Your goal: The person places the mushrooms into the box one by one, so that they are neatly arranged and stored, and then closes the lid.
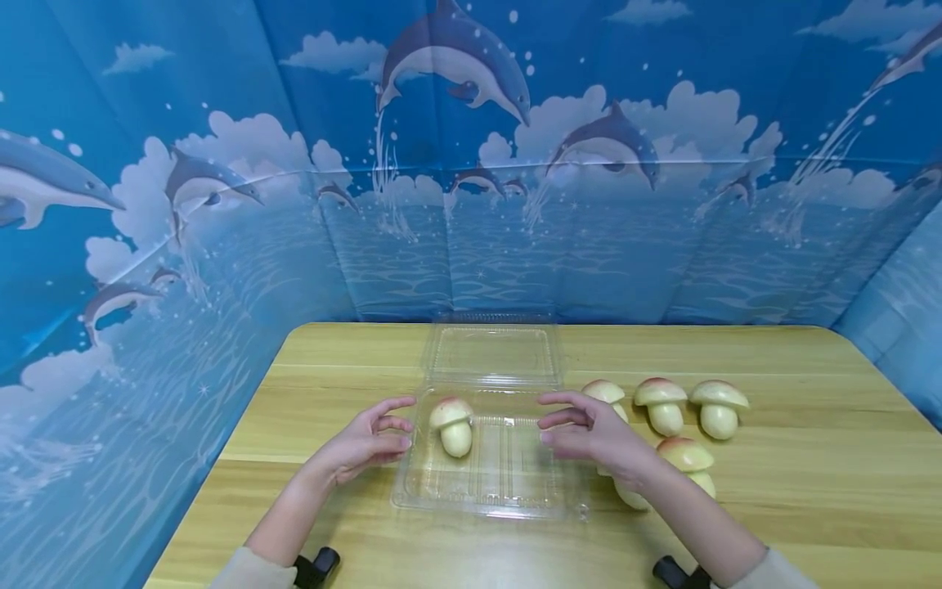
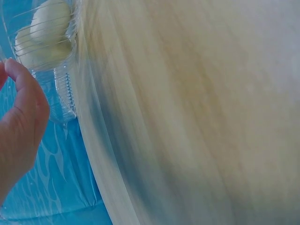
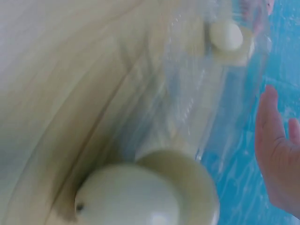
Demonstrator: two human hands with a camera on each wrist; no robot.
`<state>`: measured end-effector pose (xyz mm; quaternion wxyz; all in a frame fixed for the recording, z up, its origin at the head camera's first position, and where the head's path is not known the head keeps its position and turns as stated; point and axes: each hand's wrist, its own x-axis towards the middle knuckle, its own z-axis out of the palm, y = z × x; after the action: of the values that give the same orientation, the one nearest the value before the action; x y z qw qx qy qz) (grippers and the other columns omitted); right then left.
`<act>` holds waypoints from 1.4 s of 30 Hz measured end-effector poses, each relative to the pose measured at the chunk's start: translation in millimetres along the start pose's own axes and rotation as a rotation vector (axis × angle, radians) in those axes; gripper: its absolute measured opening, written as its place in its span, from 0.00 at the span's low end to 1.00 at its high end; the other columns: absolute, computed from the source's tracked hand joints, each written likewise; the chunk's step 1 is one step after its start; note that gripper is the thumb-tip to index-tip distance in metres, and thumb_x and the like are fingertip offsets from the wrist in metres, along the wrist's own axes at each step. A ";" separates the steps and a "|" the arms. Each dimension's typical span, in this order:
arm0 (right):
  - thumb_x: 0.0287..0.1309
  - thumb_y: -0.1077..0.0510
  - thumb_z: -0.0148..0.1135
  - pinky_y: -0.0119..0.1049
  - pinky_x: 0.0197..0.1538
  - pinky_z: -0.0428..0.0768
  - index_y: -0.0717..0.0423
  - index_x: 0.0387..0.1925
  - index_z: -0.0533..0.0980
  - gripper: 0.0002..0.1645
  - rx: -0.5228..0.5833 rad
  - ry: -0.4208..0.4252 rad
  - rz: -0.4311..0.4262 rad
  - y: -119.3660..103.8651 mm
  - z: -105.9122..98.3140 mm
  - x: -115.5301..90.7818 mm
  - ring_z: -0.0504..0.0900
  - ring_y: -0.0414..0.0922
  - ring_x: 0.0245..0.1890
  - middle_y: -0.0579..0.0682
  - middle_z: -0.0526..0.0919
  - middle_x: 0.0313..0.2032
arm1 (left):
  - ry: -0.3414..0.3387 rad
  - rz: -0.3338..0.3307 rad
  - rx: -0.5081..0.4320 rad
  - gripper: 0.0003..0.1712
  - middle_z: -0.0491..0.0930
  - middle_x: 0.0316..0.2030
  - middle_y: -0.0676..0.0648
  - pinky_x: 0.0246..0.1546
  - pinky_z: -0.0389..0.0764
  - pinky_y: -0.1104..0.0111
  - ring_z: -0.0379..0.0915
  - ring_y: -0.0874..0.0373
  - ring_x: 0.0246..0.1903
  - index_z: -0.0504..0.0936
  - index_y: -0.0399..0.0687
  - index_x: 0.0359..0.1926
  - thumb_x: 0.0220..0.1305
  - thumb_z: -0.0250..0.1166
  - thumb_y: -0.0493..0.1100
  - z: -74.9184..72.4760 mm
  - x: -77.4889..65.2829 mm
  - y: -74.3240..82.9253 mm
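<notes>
Head view shows the left hand (image 1: 359, 447) and right hand (image 1: 598, 435), loose-fingered and empty, flanking an open clear clamshell (image 1: 508, 478) with one mushroom figure (image 1: 452, 427) at its left, where a careless nudge might slide the seemingly light box into the loose mushrooms (image 1: 661, 402) to the right.

The container (image 1: 508, 483) lies on the table (image 1: 809, 507), its lid (image 1: 493, 352) folded back behind it, and the curtain (image 1: 478, 245) hangs farther behind. In the container's left half, toward the back, lies one mushroom (image 1: 452, 427). The left hand (image 1: 364, 442) is at the container's left edge; the right hand (image 1: 592, 433) reaches over its right edge. To the container's right, three mushrooms (image 1: 661, 405) lie in a row level with its back half; two more (image 1: 688, 466) lie level with its front half, the nearer one partly hidden by the right hand
</notes>
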<state>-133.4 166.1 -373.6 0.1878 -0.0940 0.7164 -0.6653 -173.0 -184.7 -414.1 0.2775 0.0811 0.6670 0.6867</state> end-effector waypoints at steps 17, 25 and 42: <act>0.58 0.62 0.60 0.44 0.44 0.80 0.56 0.60 0.66 0.28 -0.120 0.004 -0.051 -6.0 -58.9 -46.8 0.79 0.46 0.45 0.55 0.75 0.48 | 0.007 -0.003 -0.001 0.41 0.70 0.44 0.42 0.36 0.79 0.71 0.74 0.60 0.32 0.53 0.40 0.69 0.58 0.62 0.30 0.6 -0.4 0.6; 0.61 0.65 0.55 0.41 0.43 0.80 0.36 0.55 0.69 0.26 -0.151 -0.003 -0.063 3.8 -88.5 -64.1 0.79 0.42 0.45 0.47 0.77 0.47 | 0.008 0.002 -0.016 0.41 0.70 0.44 0.43 0.36 0.79 0.71 0.74 0.60 0.33 0.53 0.40 0.69 0.58 0.61 0.29 -0.4 0.1 -0.1; 0.66 0.67 0.47 0.38 0.44 0.80 0.31 0.57 0.67 0.28 -0.097 0.012 -0.030 33.0 -141.5 -97.9 0.78 0.38 0.47 0.37 0.78 0.48 | 0.013 0.002 -0.033 0.41 0.70 0.44 0.42 0.37 0.80 0.70 0.75 0.60 0.33 0.53 0.39 0.69 0.57 0.61 0.28 0.8 0.0 -0.6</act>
<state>-96.2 336.9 -385.9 0.1689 -0.1097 0.7476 -0.6329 -172.5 -184.1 -414.5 0.2738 0.0724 0.6574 0.6983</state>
